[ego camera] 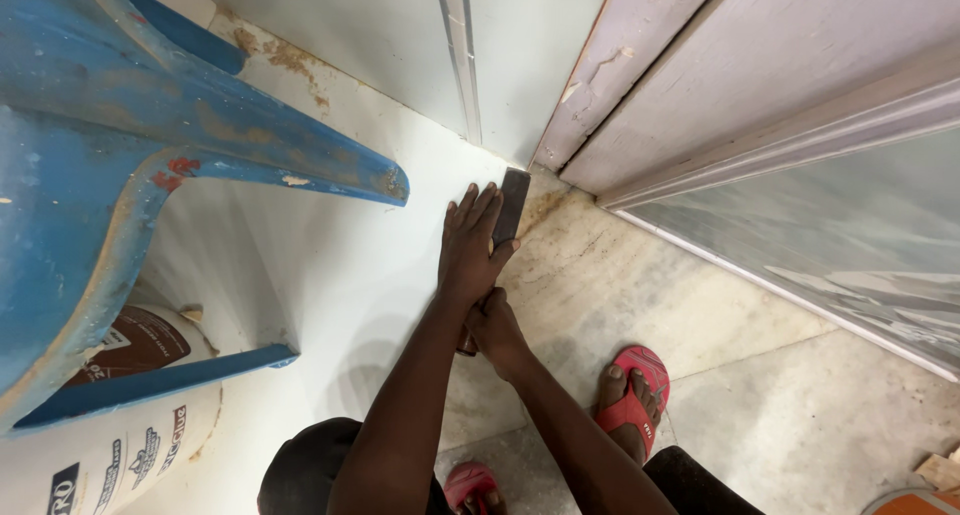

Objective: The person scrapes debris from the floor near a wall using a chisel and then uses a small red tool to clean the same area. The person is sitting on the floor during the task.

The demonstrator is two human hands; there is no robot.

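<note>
Scraper (512,203) flat under left hand (470,243); right hand (493,327) on its handle

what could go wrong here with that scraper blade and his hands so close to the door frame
The left hand presses flat on the dark scraper blade, fingers near its edge; a slip toward the door frame might nick them. The right hand grips the handle low, so a jerk could gouge the white panel.
</note>
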